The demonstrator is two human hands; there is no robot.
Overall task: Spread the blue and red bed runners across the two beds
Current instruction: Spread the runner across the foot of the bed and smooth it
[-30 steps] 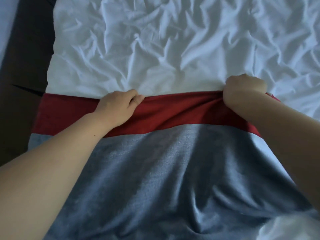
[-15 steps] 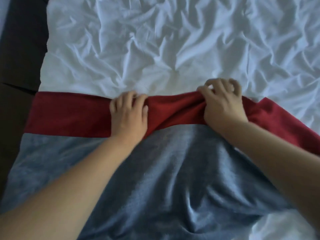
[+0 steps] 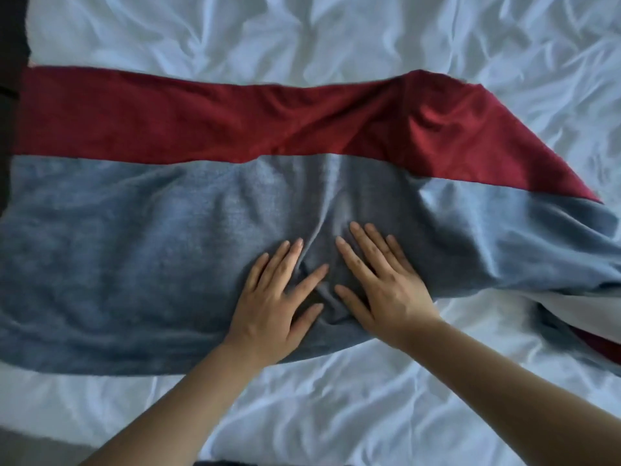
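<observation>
on the bed (image 3: pixel 336 405), over its crumpled white sheet (image 3: pixel 235 35), the runner (image 3: pixel 100 264) lies crosswise, its red band (image 3: pixel 168 122) on the far side and its blue band (image 3: pixel 504 237) on the near side. the left grip (image 3: pixel 268 307) and the right grip (image 3: pixel 386 290), both bare hands, lie flat on the blue band close to its near edge, just beside each other. their fingers are straight and spread, and they hold nothing and only press. between them runs a ridge (image 3: pixel 319 264) of puckered cloth.

by my reading the laying-out on this bed is mostly done and the smoothing is under way. the left stretch looks flat and straight and reaches the bed's left side. the middle has that pucker to press out. the right stretch is the least finished: the red band humps up there, the whole end slants toward the near side, and at the lower right a fold (image 3: pixel 591 307) turns over, showing pale cloth with a bit of red below it. that end probably wants pulling straight and flat. only one bed is in view, so whether the second one has its runner i cannot tell.
</observation>
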